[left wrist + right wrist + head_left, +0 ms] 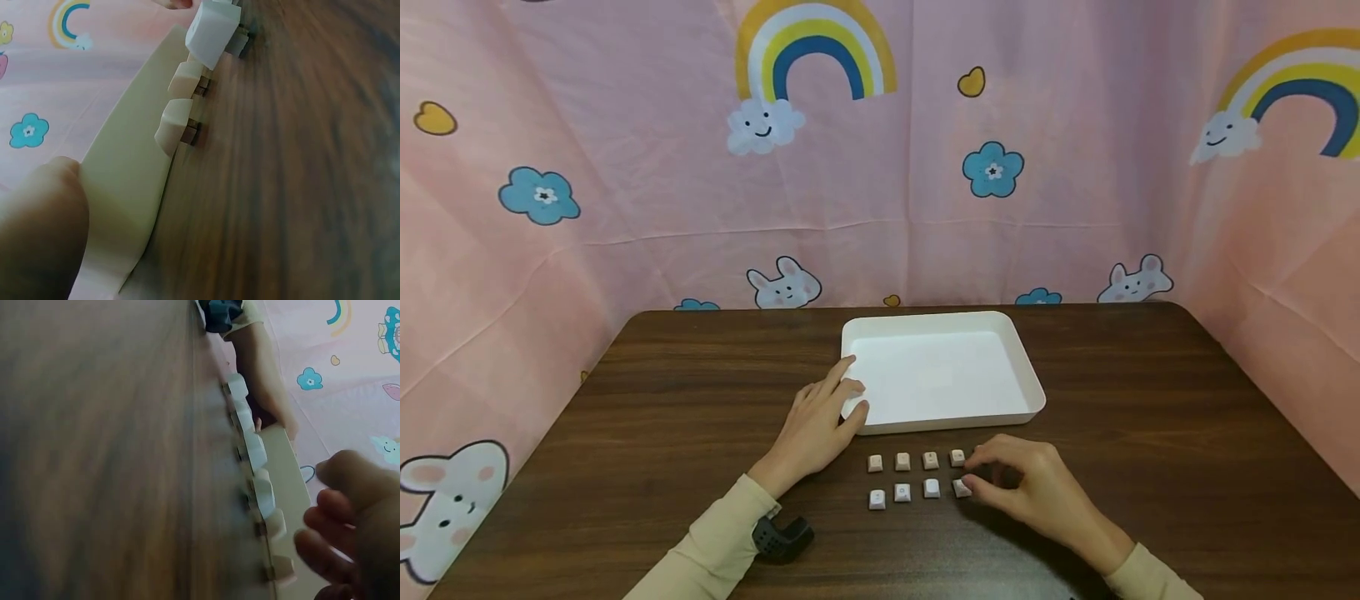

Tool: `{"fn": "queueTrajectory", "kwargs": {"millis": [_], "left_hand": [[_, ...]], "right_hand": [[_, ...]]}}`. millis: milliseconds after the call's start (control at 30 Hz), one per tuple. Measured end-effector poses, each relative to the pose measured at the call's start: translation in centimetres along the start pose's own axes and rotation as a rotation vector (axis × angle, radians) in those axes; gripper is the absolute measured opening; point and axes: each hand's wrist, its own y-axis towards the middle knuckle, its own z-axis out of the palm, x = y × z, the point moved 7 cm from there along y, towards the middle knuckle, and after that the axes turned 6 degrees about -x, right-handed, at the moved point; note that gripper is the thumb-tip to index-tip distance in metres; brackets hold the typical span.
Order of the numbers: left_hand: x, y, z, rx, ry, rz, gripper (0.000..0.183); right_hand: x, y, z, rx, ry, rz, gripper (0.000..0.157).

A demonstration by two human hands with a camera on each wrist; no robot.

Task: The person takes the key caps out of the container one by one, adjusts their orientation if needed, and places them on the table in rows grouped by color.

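Note:
A shallow white tray [940, 422] lies on the table, and my left hand [816, 425] rests on its left rim with the fingers spread. In the left wrist view the thumb [47, 219] touches the tray's rim. In front of the tray, several keycaps [902, 462] sit in two rows, some cream and some white. My right hand [1037, 483] is at the right end of both rows, fingertips and thumb apart. Its thumb tip is beside the front-row end keycap [962, 488], its index finger beside the back-row end keycap [957, 457]. Nothing shows between them.
The dark wood-grain table [700, 375] extends to both sides of the tray. A pink curtain [865, 183] with rainbows, flowers and rabbits hangs behind and beside it. A black wrist strap [782, 537] is on the left wrist.

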Motion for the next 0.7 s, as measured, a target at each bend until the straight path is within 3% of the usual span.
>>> {"fn": "queueTrajectory", "kwargs": {"millis": [133, 367, 533, 700], "left_hand": [[0.2, 0.0, 0.0, 0.024, -0.007, -0.006, 0.037], [0.2, 0.1, -0.6, 0.026, -0.008, 0.01, 0.045], [-0.6, 0.4, -2.4, -0.011, 0.023, 0.022, 0.041], [-2.2, 0.6, -4.2, -0.023, 0.068, 0.073, 0.038]], "right_hand": [[-0.3, 0.3, -0.8, -0.007, -0.038, 0.052, 0.023], [-0.2, 1.0, -2.3, -0.061, -0.059, 0.03, 0.026], [-0.6, 1.8, -3.9, -0.101, -0.111, 0.079, 0.023], [-0.7, 2.4, -6.0, -0.205, -0.203, 0.092, 0.023]]}}
